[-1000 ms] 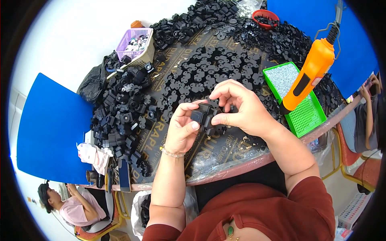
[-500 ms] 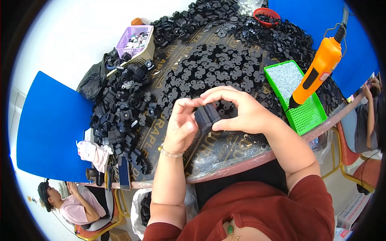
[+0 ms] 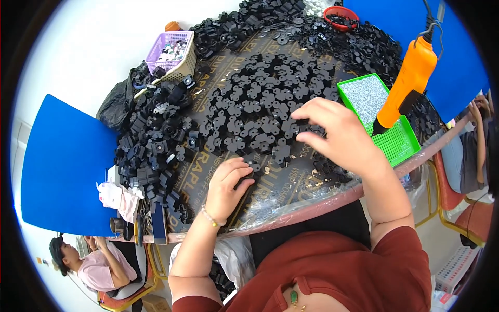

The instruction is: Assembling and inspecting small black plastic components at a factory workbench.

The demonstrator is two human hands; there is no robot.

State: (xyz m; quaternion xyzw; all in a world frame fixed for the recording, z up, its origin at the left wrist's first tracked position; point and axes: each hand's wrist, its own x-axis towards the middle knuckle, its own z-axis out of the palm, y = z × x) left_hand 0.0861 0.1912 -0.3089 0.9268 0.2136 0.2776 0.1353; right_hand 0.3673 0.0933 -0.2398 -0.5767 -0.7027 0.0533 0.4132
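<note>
My left hand is low over the near part of the table, its fingers bent and the thumb apart from them. Nothing shows in its grip; a small black part lies by its fingertips. My right hand is over the right side of the flat black lobed plates, thumb and fingers spread around an empty gap. These plates cover the middle of the table, many standing on black parts underneath. To the left is a heap of chunky black plastic parts.
An orange electric screwdriver hangs on the right over a green tray of small silvery pieces. A red bowl and a purple basket stand farther back. Blue panels flank the table. A white bag hangs below its edge.
The black block that both hands held has left them, and where it went is not clear. My left hand moved down and left, my right hand to the right, fingers opening.
</note>
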